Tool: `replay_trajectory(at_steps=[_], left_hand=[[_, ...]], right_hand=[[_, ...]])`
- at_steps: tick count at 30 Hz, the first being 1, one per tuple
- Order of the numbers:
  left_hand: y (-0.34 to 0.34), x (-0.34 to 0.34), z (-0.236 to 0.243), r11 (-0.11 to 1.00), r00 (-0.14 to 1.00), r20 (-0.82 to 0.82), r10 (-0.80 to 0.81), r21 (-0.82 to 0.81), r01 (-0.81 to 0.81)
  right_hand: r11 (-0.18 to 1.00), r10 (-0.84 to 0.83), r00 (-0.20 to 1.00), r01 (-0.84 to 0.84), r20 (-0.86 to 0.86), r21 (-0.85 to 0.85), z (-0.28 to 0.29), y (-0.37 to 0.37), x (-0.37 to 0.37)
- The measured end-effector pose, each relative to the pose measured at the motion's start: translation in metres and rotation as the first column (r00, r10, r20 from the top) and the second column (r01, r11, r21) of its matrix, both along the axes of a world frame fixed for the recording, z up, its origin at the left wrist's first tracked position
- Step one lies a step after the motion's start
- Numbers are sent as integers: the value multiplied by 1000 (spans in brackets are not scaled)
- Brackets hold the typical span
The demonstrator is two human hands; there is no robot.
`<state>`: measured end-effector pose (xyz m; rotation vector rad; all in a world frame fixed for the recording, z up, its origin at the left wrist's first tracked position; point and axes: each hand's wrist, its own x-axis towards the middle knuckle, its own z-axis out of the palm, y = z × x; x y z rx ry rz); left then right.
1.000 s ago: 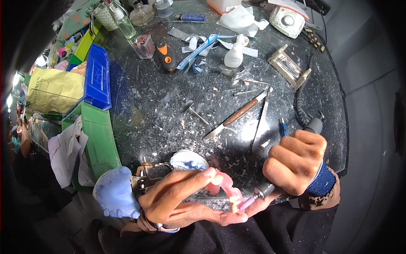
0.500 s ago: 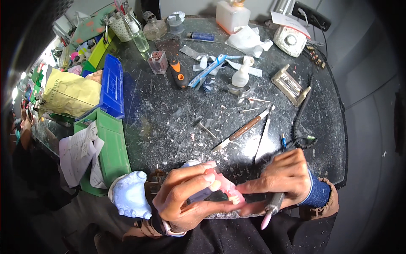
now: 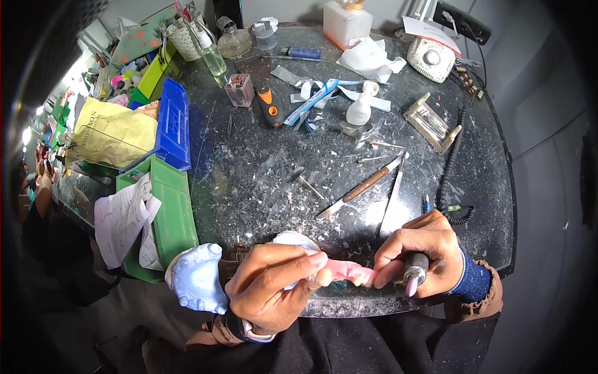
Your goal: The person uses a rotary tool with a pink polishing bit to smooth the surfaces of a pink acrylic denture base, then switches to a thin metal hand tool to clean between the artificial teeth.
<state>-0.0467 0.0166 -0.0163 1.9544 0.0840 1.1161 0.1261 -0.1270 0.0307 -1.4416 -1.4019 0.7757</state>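
A pink denture base with a few pale teeth is pinched between the thumb and fingers of my left hand, above the bench's front edge. My right hand is closed around a dark rotary handpiece with a pink rounded tip pointing down toward me. Its thumb and forefinger touch the right end of the denture, while the tip stays apart from it. A blue dental cast with a pale base sits left of my left hand. Behind that hand, a second cast is mostly hidden.
On the dusty dark bench lie a wooden-handled knife, a slim metal tool and a small mandrel. A green bin with papers and a blue bin line the left. A coiled cord lies right.
The denture has tilted from slanting to nearly level, its teeth turned lower. My right hand has drawn the handpiece up and rightward. The view has shifted slightly.
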Motion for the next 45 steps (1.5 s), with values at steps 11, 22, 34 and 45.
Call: replay_trajectory(at_steps=[11,22,34,45], left_hand=[[-6,2,2,912,991,20,-130,-390,127],[1,7,2,935,958,-47,-281,-237,263],[-3,0,-1,934,974,-39,-223,-295,202],[-4,1,-4,907,964,22,-264,-334,256]], right_hand=[[984,-140,980,123,139,126,5,2,-2],[972,-186,940,134,285,194,-5,4,-7],[881,-466,360,276,809,385,-10,3,-12],[902,-424,393,265,816,341,-6,2,-12]])
